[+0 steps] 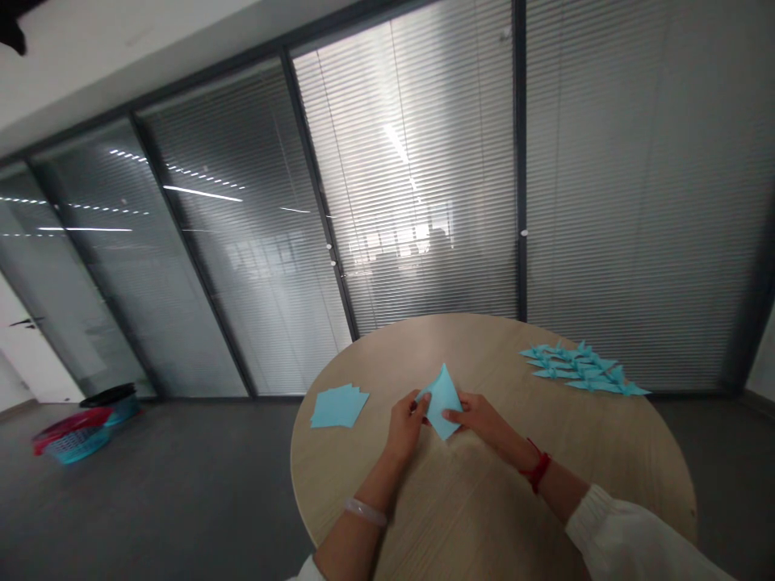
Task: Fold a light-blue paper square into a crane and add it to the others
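A folded sheet of light blue paper [441, 402] stands in the air above the table, pinched between my left hand [405, 425] and my right hand [475, 420]. It has a kite-like pointed shape. To the left on the round wooden table [484, 492] lies a small stack of flat blue paper squares [339, 406]. Several finished blue origami cranes [581, 369] are heaped at the far right of the tabletop. A translucent bangle circles my left wrist, and a red cord band circles my right wrist.
Behind the table stands a glass partition with grey blinds [412, 177]. On the grey floor at the left are a red and blue plastic basket [76, 436] and a black-rimmed bin [112, 399]. A white door [36, 355] is at the far left.
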A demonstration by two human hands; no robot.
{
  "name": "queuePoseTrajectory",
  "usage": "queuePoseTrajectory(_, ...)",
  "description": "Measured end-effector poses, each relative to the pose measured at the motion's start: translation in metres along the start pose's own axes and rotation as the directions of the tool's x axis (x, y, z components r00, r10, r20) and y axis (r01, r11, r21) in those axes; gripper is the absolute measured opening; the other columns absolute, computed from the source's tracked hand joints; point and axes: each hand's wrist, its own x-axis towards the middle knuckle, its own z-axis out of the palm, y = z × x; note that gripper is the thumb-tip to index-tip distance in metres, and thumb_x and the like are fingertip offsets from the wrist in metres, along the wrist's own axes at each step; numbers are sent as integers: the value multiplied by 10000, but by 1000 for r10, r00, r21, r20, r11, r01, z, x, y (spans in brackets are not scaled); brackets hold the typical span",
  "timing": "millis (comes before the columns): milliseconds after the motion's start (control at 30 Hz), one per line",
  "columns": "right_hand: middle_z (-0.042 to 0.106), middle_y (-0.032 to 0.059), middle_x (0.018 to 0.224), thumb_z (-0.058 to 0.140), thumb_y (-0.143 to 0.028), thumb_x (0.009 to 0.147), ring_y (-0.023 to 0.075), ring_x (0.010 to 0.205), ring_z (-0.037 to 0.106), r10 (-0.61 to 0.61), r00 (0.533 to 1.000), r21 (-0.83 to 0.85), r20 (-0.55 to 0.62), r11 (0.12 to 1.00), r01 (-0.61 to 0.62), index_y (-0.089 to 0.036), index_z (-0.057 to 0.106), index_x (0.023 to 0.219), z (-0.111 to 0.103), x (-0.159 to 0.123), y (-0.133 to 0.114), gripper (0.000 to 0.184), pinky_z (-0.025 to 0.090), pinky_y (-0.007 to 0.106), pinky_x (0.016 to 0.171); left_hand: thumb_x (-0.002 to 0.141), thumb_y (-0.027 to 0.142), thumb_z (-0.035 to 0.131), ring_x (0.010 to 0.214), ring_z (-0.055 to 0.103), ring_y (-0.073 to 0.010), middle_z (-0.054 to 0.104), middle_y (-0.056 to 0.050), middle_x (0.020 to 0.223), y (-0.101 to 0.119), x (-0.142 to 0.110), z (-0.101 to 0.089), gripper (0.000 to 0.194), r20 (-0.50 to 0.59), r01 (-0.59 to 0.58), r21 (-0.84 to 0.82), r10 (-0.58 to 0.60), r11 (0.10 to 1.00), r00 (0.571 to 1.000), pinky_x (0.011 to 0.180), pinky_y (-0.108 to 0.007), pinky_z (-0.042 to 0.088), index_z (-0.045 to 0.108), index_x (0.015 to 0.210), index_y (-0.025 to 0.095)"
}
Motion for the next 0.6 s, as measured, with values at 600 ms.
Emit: queuePoseTrajectory(600,641,-7,697,462,-202,745,139,647,588,-251,959,-263,-129,941,211,-188,580,842,-5,-1,-4,153,458,219,574,616,598,674,441,270,-64,352,64,459,4,1,-2,488,-61,143,-202,-158,969,986,435,-207,182,625,636,113)
